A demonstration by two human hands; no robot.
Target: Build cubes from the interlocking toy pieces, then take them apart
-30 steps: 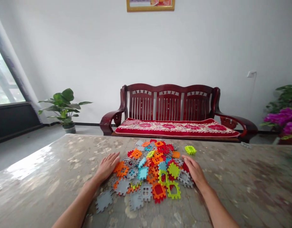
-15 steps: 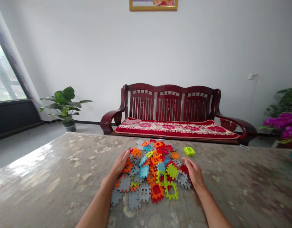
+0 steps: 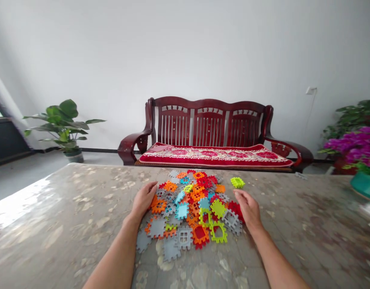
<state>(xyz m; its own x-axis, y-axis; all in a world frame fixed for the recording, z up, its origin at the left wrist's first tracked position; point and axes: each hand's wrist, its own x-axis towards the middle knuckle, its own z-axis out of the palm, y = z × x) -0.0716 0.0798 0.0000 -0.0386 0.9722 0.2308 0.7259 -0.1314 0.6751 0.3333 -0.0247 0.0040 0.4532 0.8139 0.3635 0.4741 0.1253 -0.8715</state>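
Note:
A heap of flat, notched plastic tiles (image 3: 191, 208) in grey, orange, red, blue and lime lies on a mottled stone-look table (image 3: 67, 224). My left hand (image 3: 144, 199) rests edge-on against the heap's left side, fingers together and stretched out, touching orange and grey tiles. My right hand (image 3: 247, 209) lies against the right side, fingers extended over a red tile and a grey tile. Neither hand holds a tile. One lime tile (image 3: 237, 182) sits apart, just beyond my right hand.
Behind the table stands a dark red wooden bench (image 3: 209, 132) with a red floral cushion. A potted green plant (image 3: 62, 124) is at the back left. Purple flowers in a teal pot (image 3: 358, 160) stand at the right, by the table's edge.
My left hand has moved right and pushed the left side of the heap inward, making the pile tighter. My right hand has barely moved. The camera has tilted down and turned a little.

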